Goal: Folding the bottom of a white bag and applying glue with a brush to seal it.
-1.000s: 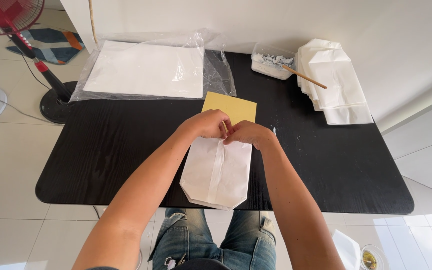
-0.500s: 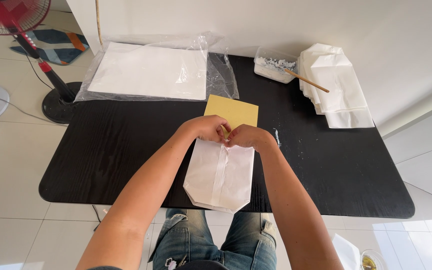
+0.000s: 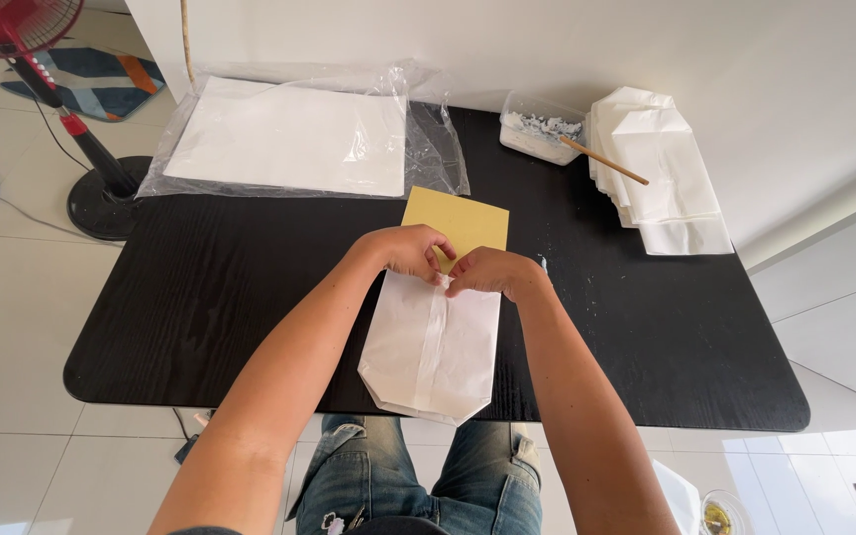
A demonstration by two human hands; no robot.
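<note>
Paper bag (image 3: 433,347), white and folded flat, is lying at the near edge of the black table (image 3: 200,297), its top end over a yellow card (image 3: 468,220). Compared with a second ago, almost nothing is shifting; the hands are staying at that top edge. Left hand (image 3: 406,250) and right hand (image 3: 492,272) are meeting knuckle to knuckle, fingers pinching the bag's upper fold, forearms angling inward.

Two bare forearms, no sleeves visible to the lower frame edge; no watch, ring or bracelet can be made out on the left hand (image 3: 410,250) or right hand (image 3: 492,273). Legs clad in faded blue denim jeans (image 3: 418,485), ripped at the left knee, with worn, lighter patches along both thighs.
</note>
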